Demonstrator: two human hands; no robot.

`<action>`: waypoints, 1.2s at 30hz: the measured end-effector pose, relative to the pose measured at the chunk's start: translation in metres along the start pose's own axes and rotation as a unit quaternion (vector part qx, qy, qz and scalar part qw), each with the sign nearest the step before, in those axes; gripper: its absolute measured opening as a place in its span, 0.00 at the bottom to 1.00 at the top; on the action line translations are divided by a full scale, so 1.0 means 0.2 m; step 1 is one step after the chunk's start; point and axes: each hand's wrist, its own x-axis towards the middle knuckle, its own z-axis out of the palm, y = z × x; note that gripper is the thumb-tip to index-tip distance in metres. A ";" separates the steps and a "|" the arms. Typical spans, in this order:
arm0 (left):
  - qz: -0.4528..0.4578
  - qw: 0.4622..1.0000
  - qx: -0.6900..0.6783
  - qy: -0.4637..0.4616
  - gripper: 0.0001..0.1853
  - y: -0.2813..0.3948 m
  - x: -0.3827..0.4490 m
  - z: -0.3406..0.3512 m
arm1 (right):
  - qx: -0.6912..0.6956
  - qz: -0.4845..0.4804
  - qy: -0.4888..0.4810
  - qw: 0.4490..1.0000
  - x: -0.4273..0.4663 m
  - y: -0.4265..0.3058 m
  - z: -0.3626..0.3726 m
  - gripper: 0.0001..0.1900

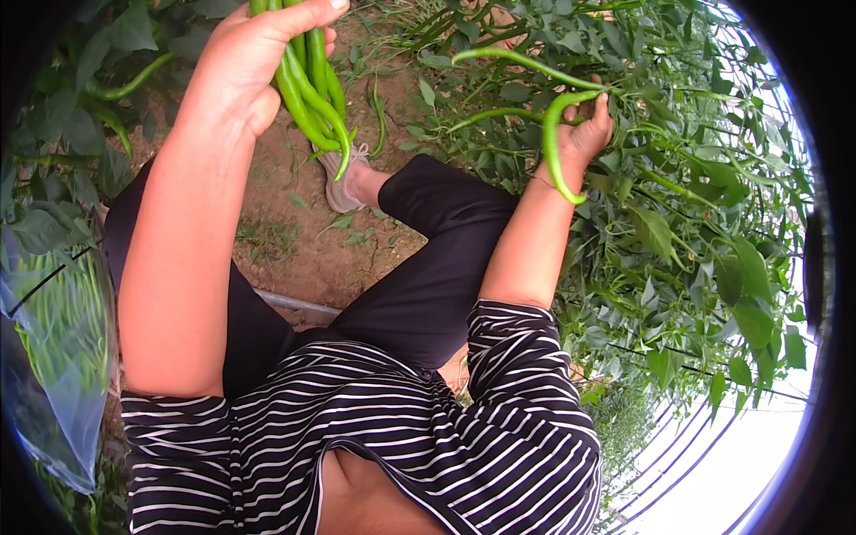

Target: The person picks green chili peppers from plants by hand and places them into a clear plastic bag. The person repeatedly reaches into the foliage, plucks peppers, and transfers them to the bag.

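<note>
My left hand (251,63), raised at the top left, grips a bunch of long green chili peppers (314,93), whose tips hang towards the ground. At the plants on the right, my right hand (583,134) pinches the stem end of a curved green chili pepper (554,144), which hangs across the wrist. A second long pepper (521,61) reaches left from the same fingertips, and a third pepper (495,115) passes behind the hand. Leaves crowd the fingers; whether these stems are still attached to the plant I cannot tell.
Pepper plants (675,234) line my right side. More foliage (73,120) with hanging peppers is on the left. A clear plastic bag (63,348) full of green peppers stands by my left arm. Weeds dot the bare soil (281,174) around my shoe (342,180). A pale bar (297,302) lies beneath me.
</note>
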 end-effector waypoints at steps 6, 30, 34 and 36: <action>0.011 0.998 0.056 -0.026 0.19 -0.02 0.02 -0.03 | 0.067 -0.003 -0.028 0.997 0.02 -0.01 -0.02 0.15; 0.010 0.997 0.060 -0.046 0.19 -0.08 0.01 0.00 | -0.189 -0.071 0.158 0.967 -0.09 -0.10 0.12 0.13; 0.014 0.995 0.057 -0.078 0.18 -0.09 0.01 0.00 | -0.075 -0.068 0.133 0.986 0.00 -0.06 0.07 0.12; 0.011 0.995 0.053 -0.079 0.18 -0.10 0.01 0.00 | -0.081 -0.088 0.126 0.985 0.05 -0.02 0.03 0.11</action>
